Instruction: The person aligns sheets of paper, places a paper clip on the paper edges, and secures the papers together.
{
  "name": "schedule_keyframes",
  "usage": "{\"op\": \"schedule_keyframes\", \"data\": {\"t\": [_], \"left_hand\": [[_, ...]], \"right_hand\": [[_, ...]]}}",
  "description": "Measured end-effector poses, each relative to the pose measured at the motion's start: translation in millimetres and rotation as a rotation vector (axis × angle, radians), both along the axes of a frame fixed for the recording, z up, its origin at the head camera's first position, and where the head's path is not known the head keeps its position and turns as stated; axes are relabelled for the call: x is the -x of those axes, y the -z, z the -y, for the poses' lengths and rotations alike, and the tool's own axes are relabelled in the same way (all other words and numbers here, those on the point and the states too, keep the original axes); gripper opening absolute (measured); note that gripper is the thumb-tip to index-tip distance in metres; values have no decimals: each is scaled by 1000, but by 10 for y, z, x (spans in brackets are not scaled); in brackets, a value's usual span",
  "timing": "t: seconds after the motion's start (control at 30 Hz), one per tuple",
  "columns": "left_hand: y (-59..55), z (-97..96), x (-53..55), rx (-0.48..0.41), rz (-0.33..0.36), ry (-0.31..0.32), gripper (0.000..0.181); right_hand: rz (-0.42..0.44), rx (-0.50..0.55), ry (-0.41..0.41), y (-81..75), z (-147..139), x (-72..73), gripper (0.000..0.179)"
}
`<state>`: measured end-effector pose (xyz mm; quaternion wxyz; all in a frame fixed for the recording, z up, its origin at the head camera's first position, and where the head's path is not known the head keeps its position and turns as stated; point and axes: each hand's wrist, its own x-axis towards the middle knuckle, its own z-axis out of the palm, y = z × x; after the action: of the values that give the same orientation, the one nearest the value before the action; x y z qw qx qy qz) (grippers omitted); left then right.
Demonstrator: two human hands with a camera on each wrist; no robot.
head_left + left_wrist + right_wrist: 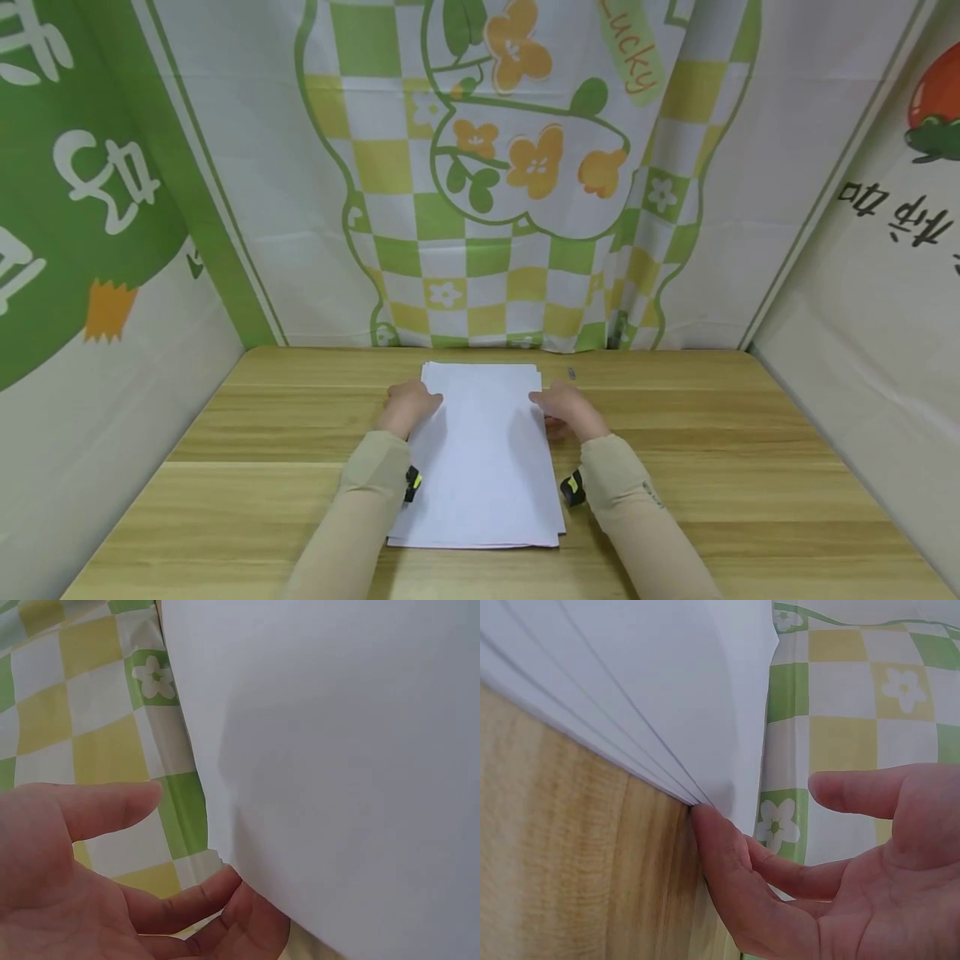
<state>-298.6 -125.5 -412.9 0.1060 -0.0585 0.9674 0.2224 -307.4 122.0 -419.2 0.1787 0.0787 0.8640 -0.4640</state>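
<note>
A stack of white paper sheets (480, 467) lies on the wooden table, its sheets slightly out of line at the edges. My left hand (408, 406) is at the far part of the stack's left side. In the left wrist view, bent fingertips (255, 919) touch the paper's edge, and the thumb stands apart from it. On the opposite side is my right hand (570, 408). A fingertip (707, 817) there meets the side edge where several sheets fan slightly apart in the right wrist view. Its thumb is also raised away from the paper.
A small grey object (572, 373) lies on the table (712, 467) beyond the right hand. Behind the table's far edge hangs a checkered curtain (487, 258) with flowers. Printed cloth panels stand along the left and right sides.
</note>
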Motion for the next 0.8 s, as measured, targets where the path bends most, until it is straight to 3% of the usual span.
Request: {"op": "schedule_keyframes", "data": {"t": [0.13,0.23,0.5,0.8], "left_hand": [[16,7,40,67,-21,58,49],[31,14,51,75,-37,64,48],[56,69,16,-64,-46,9,50],[90,138,-27,-252,-50,-51,51]], "right_hand": [[6,11,-2,-4,-7,3,49],[14,18,-4,-1,-13,9,47],[67,32,10,2,-18,47,36],[68,-10,-6,16,-12,87,23]]}}
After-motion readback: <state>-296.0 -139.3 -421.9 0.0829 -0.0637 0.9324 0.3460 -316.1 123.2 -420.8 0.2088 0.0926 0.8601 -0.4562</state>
